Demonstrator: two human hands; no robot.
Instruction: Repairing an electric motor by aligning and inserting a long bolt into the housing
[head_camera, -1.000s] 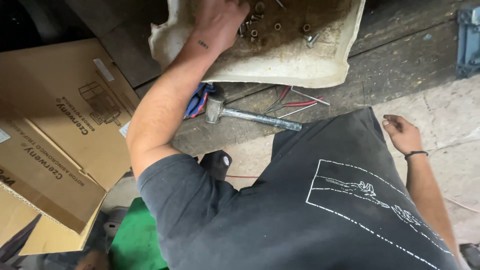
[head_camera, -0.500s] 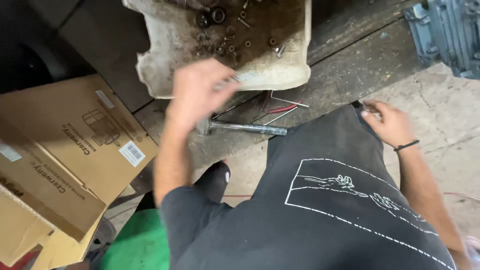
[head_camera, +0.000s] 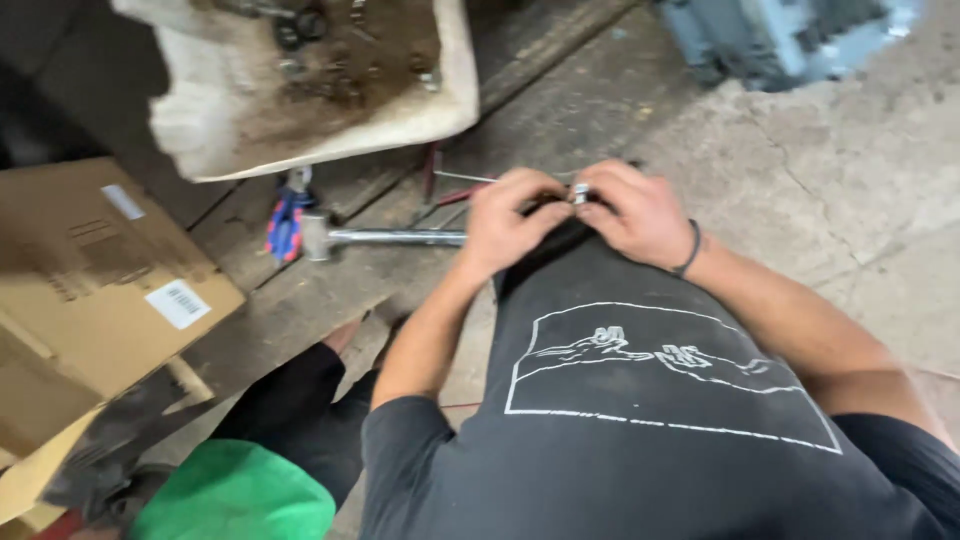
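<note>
My left hand (head_camera: 508, 222) and my right hand (head_camera: 640, 212), which wears a dark wristband, meet in front of my black shirt (head_camera: 650, 400). Their fingertips pinch a small silvery metal part (head_camera: 578, 192) between them; it looks like a nut or bolt, but blur hides its exact shape. Just left of my left hand a metal-handled hammer (head_camera: 385, 238) lies on the dark wooden boards.
A dirty white tray (head_camera: 330, 135) with several rusty screws and bolts sits at the top left. Blue-and-red pliers (head_camera: 285, 222) and thin red-handled tools (head_camera: 450, 190) lie below it. Cardboard boxes (head_camera: 90, 290) stand at the left, a grey-blue machine (head_camera: 780, 40) at the top right, a green object (head_camera: 235, 495) at the bottom.
My left hand left the tray and came back to my right hand. Both hands now pinch the small metal part together. The view swung right.
</note>
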